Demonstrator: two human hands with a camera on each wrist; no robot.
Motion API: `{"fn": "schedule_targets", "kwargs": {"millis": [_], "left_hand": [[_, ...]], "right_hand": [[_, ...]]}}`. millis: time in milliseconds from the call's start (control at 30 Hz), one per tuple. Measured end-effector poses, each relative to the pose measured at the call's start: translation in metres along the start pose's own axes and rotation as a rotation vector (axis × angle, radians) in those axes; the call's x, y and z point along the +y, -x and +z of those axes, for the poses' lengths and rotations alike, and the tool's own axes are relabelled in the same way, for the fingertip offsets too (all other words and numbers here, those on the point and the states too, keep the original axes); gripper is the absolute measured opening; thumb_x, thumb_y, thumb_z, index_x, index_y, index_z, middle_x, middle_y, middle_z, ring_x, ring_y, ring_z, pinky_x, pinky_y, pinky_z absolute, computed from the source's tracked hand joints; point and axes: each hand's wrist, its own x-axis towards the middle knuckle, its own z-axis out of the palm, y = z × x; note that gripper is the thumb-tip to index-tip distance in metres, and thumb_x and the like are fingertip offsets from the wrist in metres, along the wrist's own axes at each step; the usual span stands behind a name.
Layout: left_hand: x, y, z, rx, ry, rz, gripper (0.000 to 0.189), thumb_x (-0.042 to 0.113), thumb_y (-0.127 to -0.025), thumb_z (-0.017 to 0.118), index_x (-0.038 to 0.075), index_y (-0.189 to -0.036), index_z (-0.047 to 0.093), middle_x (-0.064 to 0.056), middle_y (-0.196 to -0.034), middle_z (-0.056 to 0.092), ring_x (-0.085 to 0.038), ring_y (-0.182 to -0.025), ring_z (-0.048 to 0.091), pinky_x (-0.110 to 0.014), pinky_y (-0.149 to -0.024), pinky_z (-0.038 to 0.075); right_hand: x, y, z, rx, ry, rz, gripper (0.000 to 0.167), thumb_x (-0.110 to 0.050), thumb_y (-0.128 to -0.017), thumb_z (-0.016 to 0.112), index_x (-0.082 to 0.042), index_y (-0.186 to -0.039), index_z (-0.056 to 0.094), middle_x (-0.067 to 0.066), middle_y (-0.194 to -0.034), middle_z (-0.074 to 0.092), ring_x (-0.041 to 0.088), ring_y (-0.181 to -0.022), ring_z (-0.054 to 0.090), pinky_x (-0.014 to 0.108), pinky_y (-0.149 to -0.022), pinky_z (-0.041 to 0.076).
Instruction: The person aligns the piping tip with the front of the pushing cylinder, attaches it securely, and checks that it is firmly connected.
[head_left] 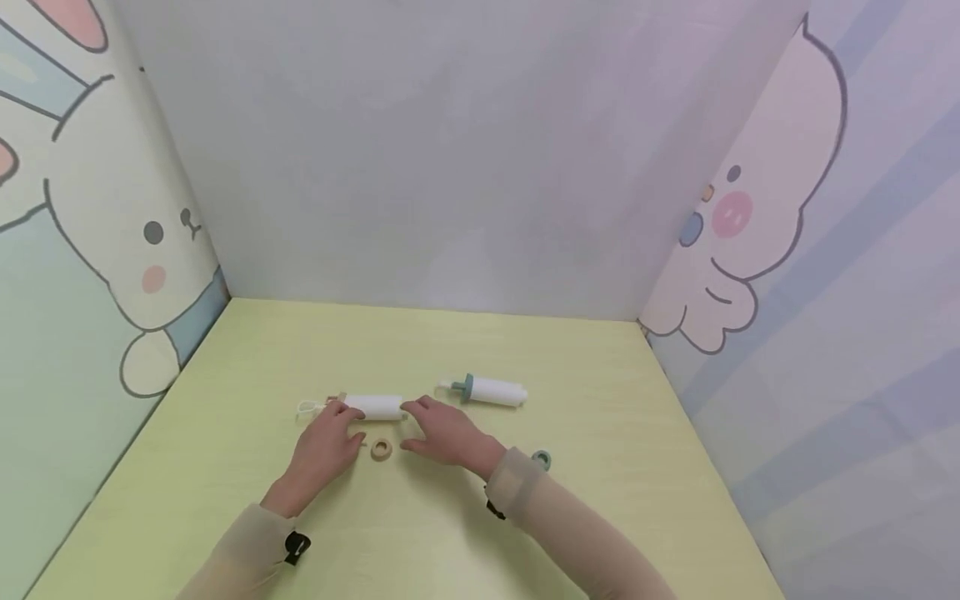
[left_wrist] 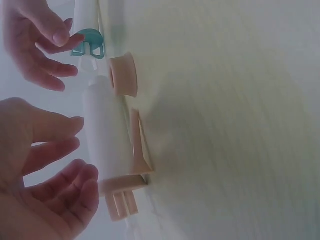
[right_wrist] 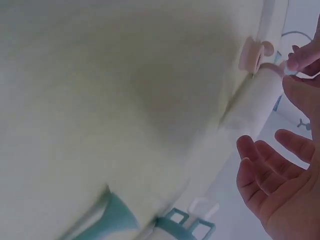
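Observation:
A white cylinder (head_left: pixel 377 407) lies crosswise on the table, with a tan flange (left_wrist: pixel 120 185) and a white loop at its left end. My left hand (head_left: pixel 326 446) hovers at that left end, fingers loosely bent and the palm facing the cylinder. At the right end is my right hand (head_left: pixel 450 435), thumb and fingers spread apart with nothing between them. A tan ring-shaped piece (head_left: pixel 381 450) stands on the near side of the cylinder, between the two hands. Beside it in the left wrist view lies a slim tan funnel-like piece (left_wrist: pixel 139 150).
A similar white cylinder (head_left: pixel 497 392) with a teal flange (head_left: pixel 468 387) lies farther back, right of centre. A teal ring-like piece (head_left: pixel 542 459) sits beside the right sleeve. Printed fabric walls (head_left: pixel 420 167) enclose the yellow table (head_left: pixel 600 533) at the back and both sides.

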Motion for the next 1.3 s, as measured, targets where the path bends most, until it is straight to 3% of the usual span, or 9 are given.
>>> {"fn": "schedule_targets", "kwargs": {"millis": [267, 467, 633, 867, 1067, 1300], "left_hand": [[-0.010, 0.008, -0.003, -0.058, -0.038, -0.005, 0.022, 0.004, -0.075, 0.074, 0.000, -0.096, 0.070, -0.017, -0.107, 0.061, -0.037, -0.095, 0.060, -0.049, -0.072, 0.049], [-0.016, 0.013, -0.001, -0.105, -0.039, 0.004, 0.021, 0.003, -0.073, 0.075, 0.001, -0.094, 0.070, -0.017, -0.102, 0.064, -0.037, -0.093, 0.061, -0.050, -0.075, 0.048], [-0.017, 0.013, 0.000, -0.103, -0.032, 0.021, 0.024, 0.002, -0.073, 0.075, -0.001, -0.096, 0.070, -0.016, -0.101, 0.064, -0.037, -0.093, 0.061, -0.050, -0.075, 0.048], [-0.021, 0.010, 0.005, -0.086, -0.009, 0.044, 0.022, -0.002, -0.071, 0.075, -0.001, -0.093, 0.070, -0.019, -0.102, 0.064, -0.039, -0.095, 0.060, -0.052, -0.079, 0.047], [-0.029, 0.010, 0.008, -0.056, 0.032, 0.070, 0.023, -0.006, -0.068, 0.076, -0.002, -0.090, 0.069, -0.015, -0.094, 0.064, -0.034, -0.087, 0.061, -0.048, -0.076, 0.048], [-0.030, 0.010, 0.009, -0.095, 0.078, 0.005, 0.013, -0.008, -0.071, 0.071, 0.002, -0.078, 0.068, -0.005, -0.074, 0.057, -0.017, -0.064, 0.053, -0.037, -0.059, 0.046]], "right_hand": [[-0.021, 0.001, 0.026, -0.030, 0.008, -0.005, 0.055, -0.042, -0.085, 0.070, -0.017, -0.132, 0.052, 0.000, -0.120, 0.052, 0.006, -0.084, 0.056, 0.023, -0.068, 0.047], [-0.028, -0.004, 0.037, -0.046, -0.022, -0.021, 0.053, -0.040, -0.086, 0.071, -0.018, -0.130, 0.052, -0.002, -0.115, 0.050, 0.003, -0.079, 0.052, 0.020, -0.066, 0.045], [-0.029, -0.008, 0.043, -0.054, 0.001, -0.025, 0.052, -0.040, -0.086, 0.070, -0.019, -0.130, 0.050, -0.003, -0.114, 0.050, 0.003, -0.080, 0.052, 0.019, -0.066, 0.045], [-0.030, -0.012, 0.045, -0.059, -0.050, -0.033, 0.042, -0.034, -0.088, 0.070, -0.021, -0.125, 0.055, -0.004, -0.106, 0.051, 0.002, -0.078, 0.049, 0.016, -0.063, 0.041], [-0.032, -0.015, 0.050, -0.026, -0.051, -0.032, 0.029, -0.033, -0.089, 0.069, -0.024, -0.115, 0.060, -0.005, -0.097, 0.049, 0.003, -0.069, 0.045, 0.016, -0.057, 0.037], [-0.035, -0.015, 0.046, -0.019, -0.031, -0.026, 0.022, -0.025, -0.089, 0.070, -0.023, -0.110, 0.063, -0.005, -0.091, 0.048, 0.005, -0.068, 0.043, 0.017, -0.055, 0.035]]}}
